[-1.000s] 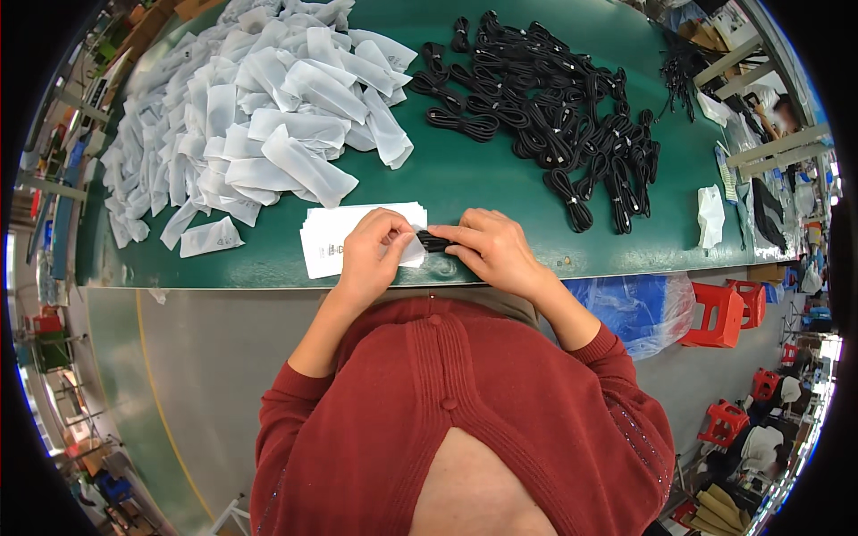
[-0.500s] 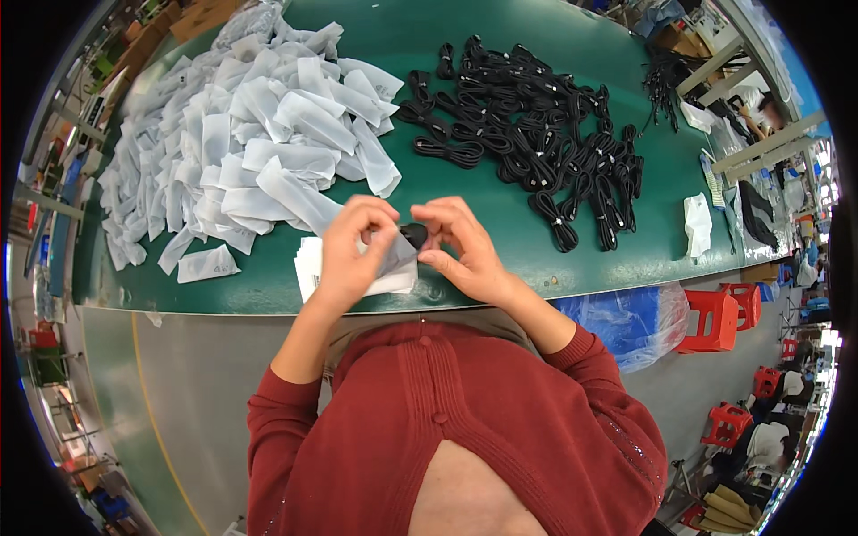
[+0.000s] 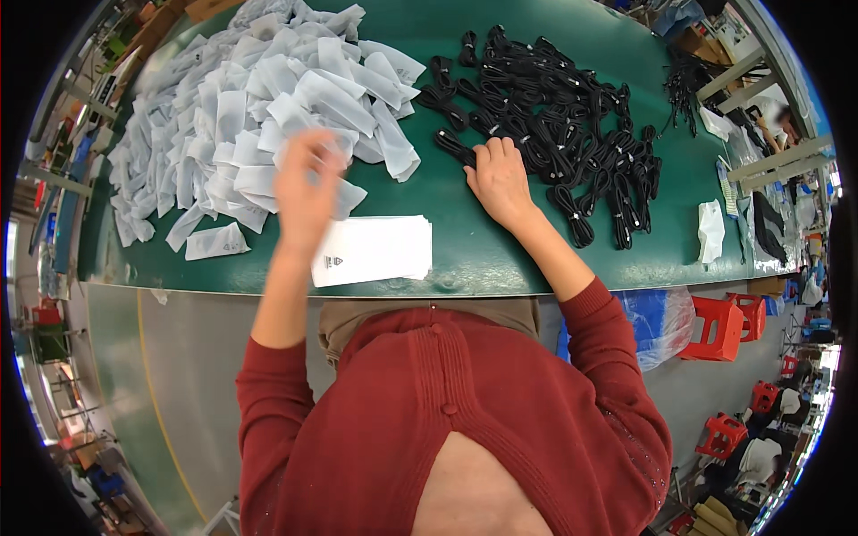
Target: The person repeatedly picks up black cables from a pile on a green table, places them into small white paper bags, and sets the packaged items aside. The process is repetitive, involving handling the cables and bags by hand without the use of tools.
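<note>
Ten o'clock from the white stack (image 3: 377, 252), the left hand (image 3: 309, 183) blurs; at two, the right hand (image 3: 500, 181) touches a cable bundle (image 3: 453, 146); grips unclear.

A glossy green-topped surface (image 3: 487, 279) stands over a smooth grey floor (image 3: 223, 357), where a thin yellow line (image 3: 161, 402) borders a green strip (image 3: 125, 375) on the left. Red plastic stools (image 3: 712, 329) stand to the right, several more farther down that side. Pale metal rails (image 3: 786, 161) cross the upper right; bright white light (image 3: 11, 259) shows at the left rim.
</note>
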Motion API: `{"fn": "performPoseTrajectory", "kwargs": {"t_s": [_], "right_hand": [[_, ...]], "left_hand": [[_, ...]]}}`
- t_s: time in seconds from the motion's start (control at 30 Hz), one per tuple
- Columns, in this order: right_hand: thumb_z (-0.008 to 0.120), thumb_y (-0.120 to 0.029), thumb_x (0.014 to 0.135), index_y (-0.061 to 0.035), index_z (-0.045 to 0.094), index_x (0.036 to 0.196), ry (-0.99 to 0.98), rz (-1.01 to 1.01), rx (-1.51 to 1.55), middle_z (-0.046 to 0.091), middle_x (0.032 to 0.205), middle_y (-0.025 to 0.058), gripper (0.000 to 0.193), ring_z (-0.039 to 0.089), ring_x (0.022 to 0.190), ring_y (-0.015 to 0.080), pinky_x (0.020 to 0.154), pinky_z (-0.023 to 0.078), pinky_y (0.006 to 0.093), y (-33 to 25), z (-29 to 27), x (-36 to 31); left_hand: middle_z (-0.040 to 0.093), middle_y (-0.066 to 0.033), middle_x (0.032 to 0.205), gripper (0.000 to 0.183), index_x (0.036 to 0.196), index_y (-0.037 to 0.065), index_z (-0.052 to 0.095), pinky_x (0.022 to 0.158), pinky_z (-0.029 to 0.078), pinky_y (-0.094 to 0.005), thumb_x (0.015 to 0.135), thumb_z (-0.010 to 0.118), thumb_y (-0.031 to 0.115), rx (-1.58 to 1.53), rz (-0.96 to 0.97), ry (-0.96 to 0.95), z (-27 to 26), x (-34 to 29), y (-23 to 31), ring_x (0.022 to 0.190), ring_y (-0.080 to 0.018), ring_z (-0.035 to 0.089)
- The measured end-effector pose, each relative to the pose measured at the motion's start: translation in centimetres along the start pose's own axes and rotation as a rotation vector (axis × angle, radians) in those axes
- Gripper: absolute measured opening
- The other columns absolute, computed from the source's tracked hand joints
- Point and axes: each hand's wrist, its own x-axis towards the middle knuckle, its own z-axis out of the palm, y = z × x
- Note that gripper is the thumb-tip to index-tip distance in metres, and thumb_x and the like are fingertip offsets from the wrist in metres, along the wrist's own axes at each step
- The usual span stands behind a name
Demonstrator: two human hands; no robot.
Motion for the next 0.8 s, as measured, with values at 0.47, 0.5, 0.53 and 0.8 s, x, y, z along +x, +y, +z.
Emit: {"fn": "performPoseTrajectory", "kwargs": {"t_s": [0.47, 0.5, 0.53, 0.8], "right_hand": [[0.058, -0.008, 0.095, -0.0009, 0.057, 0.111, -0.227, 0.085, 0.627, 0.057, 0.094, 0.0167, 0.018, 0.06, 0.078, 0.0385, 0.066, 0.049, 0.0452, -4.9, -7.9, -6.0], [0.058, -0.008, 0.094, -0.0012, 0.057, 0.111, -0.255, 0.063, 0.617, 0.057, 0.094, 0.0163, 0.018, 0.06, 0.077, 0.0383, 0.066, 0.049, 0.0453, -5.0, -8.3, -6.3], [0.059, -0.008, 0.094, -0.0016, 0.057, 0.112, -0.283, 0.041, 0.606, 0.057, 0.094, 0.016, 0.019, 0.061, 0.076, 0.0381, 0.065, 0.049, 0.0454, -5.1, -8.7, -6.5], [0.058, -0.013, 0.095, -0.0007, 0.062, 0.105, -0.379, -0.059, 0.679, 0.062, 0.093, 0.0145, 0.016, 0.062, 0.072, 0.0343, 0.063, 0.05, 0.0423, -4.7, -8.5, -6.8]], "left_hand": [[0.061, -0.009, 0.085, 0.01, 0.088, -0.001, 0.062, 0.072, 0.049, -0.0331, 0.081, 0.07, 0.0, -0.018, -0.171, -0.43, 4.1, -10.2, 1.7, 0.077, -0.0233, 0.058], [0.061, -0.0083, 0.084, 0.008, 0.087, -0.001, 0.062, 0.071, 0.048, -0.0318, 0.082, 0.069, -0.001, -0.076, -0.257, -0.411, 4.1, -10.1, 1.9, 0.076, -0.0212, 0.058], [0.061, -0.0087, 0.084, 0.007, 0.086, -0.001, 0.062, 0.07, 0.048, -0.0316, 0.083, 0.068, -0.002, -0.099, -0.276, -0.396, 4.1, -10.0, 2.0, 0.074, -0.0208, 0.058], [0.062, -0.007, 0.089, 0.007, 0.086, 0.001, 0.062, 0.072, 0.046, -0.0298, 0.083, 0.067, -0.002, -0.252, -0.217, -0.386, 3.5, -9.4, 2.7, 0.078, -0.0187, 0.056]]}}
